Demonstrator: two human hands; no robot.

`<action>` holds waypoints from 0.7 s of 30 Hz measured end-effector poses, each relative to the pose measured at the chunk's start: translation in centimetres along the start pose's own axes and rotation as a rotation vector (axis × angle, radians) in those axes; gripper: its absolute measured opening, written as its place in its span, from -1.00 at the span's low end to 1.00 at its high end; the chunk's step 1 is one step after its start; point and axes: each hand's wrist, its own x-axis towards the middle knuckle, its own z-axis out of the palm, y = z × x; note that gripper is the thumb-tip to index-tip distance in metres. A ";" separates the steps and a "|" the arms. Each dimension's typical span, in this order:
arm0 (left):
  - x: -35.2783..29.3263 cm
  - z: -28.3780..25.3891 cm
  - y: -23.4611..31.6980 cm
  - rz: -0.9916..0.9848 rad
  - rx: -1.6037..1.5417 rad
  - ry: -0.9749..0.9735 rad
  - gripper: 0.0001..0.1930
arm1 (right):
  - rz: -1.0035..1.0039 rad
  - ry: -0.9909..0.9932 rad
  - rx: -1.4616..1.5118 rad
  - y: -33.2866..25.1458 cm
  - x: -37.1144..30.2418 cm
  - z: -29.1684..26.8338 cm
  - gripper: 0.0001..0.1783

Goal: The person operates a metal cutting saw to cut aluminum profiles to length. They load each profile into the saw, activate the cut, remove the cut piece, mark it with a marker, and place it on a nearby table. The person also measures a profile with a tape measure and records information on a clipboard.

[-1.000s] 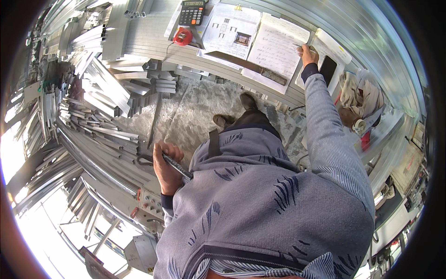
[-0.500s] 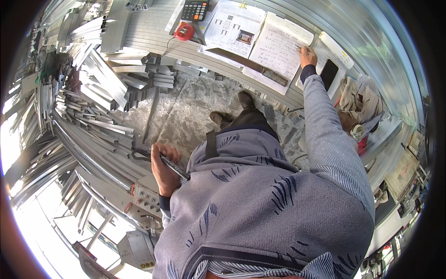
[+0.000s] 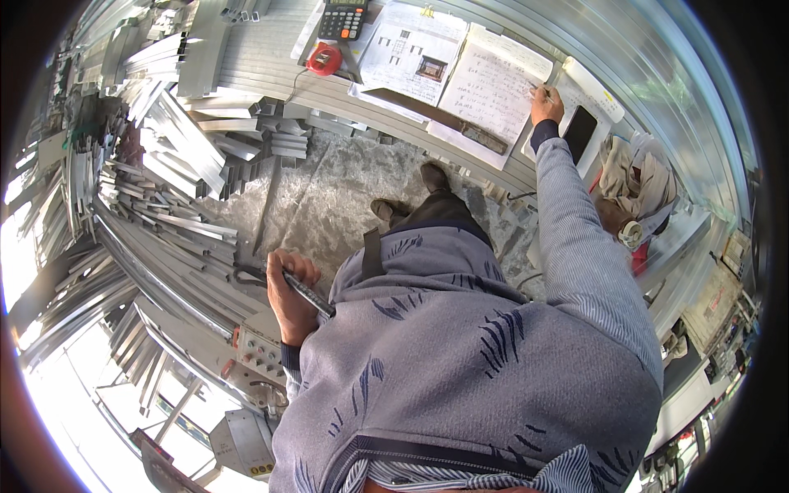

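Observation:
My right hand [image 3: 546, 105] rests at the right edge of the open handwritten notebook [image 3: 486, 70]. Its fingers are closed on a thin pen [image 3: 533, 85], whose tip points at the written page. A black phone [image 3: 580, 134] lies just right of that wrist. Down at my left side, my left hand [image 3: 289, 296] is curled around a dark ribbed strip [image 3: 308, 293] that runs to the edge of my vest; I cannot make out what it is. Left of the notebook lies a printed drawing sheet [image 3: 403, 49], with a dark flat bar [image 3: 485, 138] across the lower papers.
A red tape measure [image 3: 324, 59] and a black calculator [image 3: 343, 18] sit at the bench's left. Cloths and a bag [image 3: 637, 177] are heaped at its right end. Many metal profiles [image 3: 177, 214] are stacked on the left, near a button panel [image 3: 261, 353].
The right hand with the pen has shifted very slightly over the page's right edge. My left hand stays where it was.

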 end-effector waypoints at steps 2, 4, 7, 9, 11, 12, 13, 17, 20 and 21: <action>0.2 0.1 0.0 -0.005 -0.019 -0.023 -0.57 | -0.003 0.013 0.015 0.7 -0.1 -0.4 -0.73; 0.4 0.2 0.0 -0.012 0.012 -0.007 -0.57 | 0.062 0.027 0.034 1.1 -0.6 -1.0 -0.75; 0.5 0.4 0.1 -0.022 0.027 -0.042 -0.57 | 0.172 -0.007 0.239 0.9 -1.4 -1.7 -0.75; 0.6 0.6 0.2 -0.028 0.037 -0.056 -0.57 | 0.164 -0.023 0.258 0.6 -1.8 -1.9 -0.74; 0.7 0.7 0.2 -0.034 0.018 -0.072 -0.57 | 0.163 -0.044 0.226 0.6 -1.7 -2.1 -0.75; 0.7 0.8 0.2 -0.032 0.047 -0.053 -0.57 | 0.160 -0.063 0.184 0.7 -1.6 -2.0 -0.77; 0.7 0.8 0.1 -0.032 0.048 -0.054 -0.57 | 0.153 -0.077 0.148 0.9 -1.3 -2.1 -0.78; 0.8 0.7 0.1 -0.032 0.014 -0.088 -0.57 | 0.102 -0.050 0.040 2.2 -0.5 -1.5 -0.77; 0.8 0.5 0.0 -0.036 0.009 -0.090 -0.57 | 0.057 -0.014 0.063 3.0 -0.5 -1.0 -0.71; 0.8 0.4 -0.1 -0.030 0.035 -0.077 -0.57 | 0.016 0.003 0.009 3.1 -0.4 -0.8 -0.72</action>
